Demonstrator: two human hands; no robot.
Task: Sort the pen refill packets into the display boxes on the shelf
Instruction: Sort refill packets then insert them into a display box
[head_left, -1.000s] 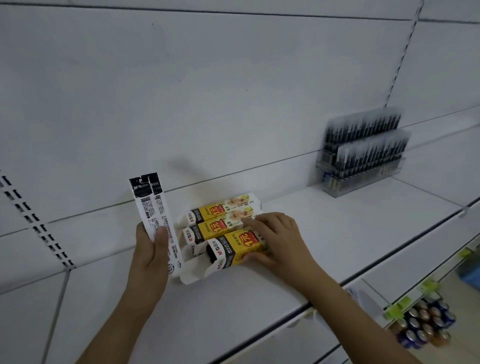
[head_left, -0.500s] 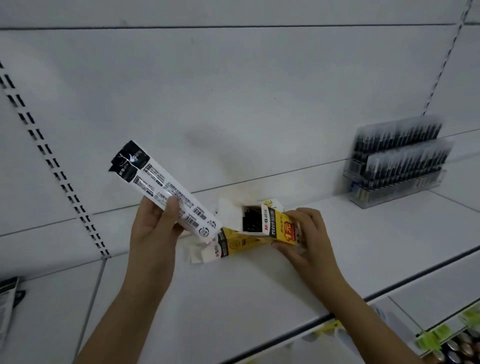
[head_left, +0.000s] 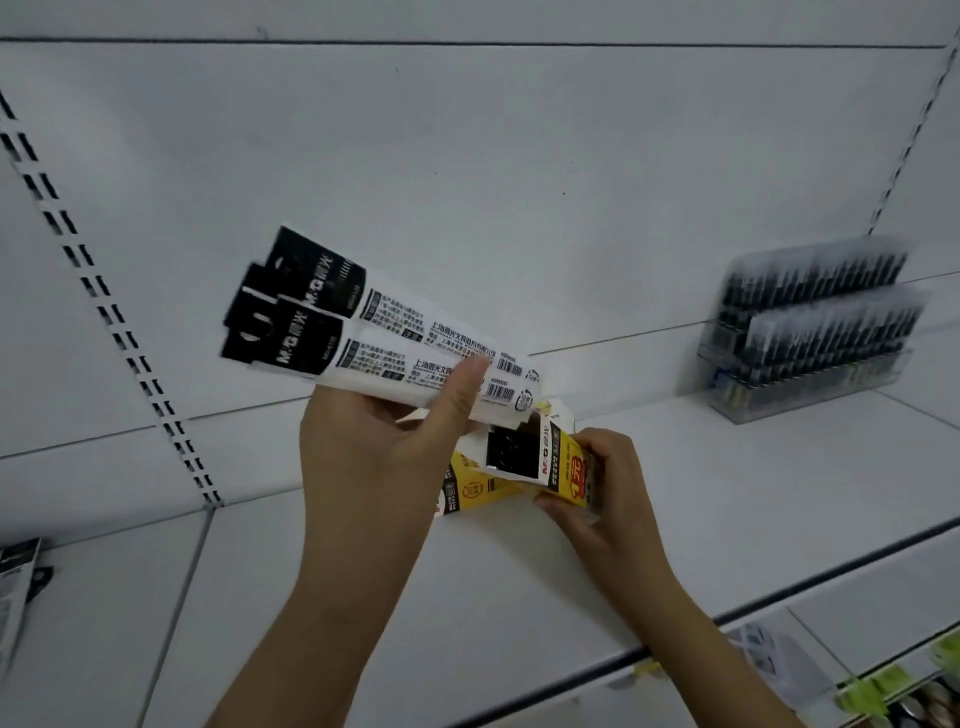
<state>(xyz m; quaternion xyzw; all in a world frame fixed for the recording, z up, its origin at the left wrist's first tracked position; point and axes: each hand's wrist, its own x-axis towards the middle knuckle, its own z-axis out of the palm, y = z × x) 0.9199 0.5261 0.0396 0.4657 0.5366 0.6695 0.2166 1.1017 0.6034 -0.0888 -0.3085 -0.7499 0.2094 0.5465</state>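
Note:
My left hand (head_left: 384, 462) grips two long white pen refill packets (head_left: 384, 338) with black tops, tilted so their lower ends point at an open box. That yellow, black and white display box (head_left: 556, 462) is lifted off the shelf, open end toward the packets, and my right hand (head_left: 608, 483) holds it from the right. The packets' lower tips sit just above the box's dark opening. More yellow display boxes (head_left: 467, 491) lie on the white shelf (head_left: 779, 493) behind my left hand, partly hidden.
A clear tiered rack of black pens (head_left: 810, 338) stands on the shelf at the right against the back wall. Black and white packets (head_left: 15, 582) lie at the far left edge. Lower shelves with green price tags (head_left: 872, 691) show at the bottom right.
My right hand has lifted one box from the row and turned its open end up. My left hand has tilted the packets from upright and brought their lower ends to the opening.

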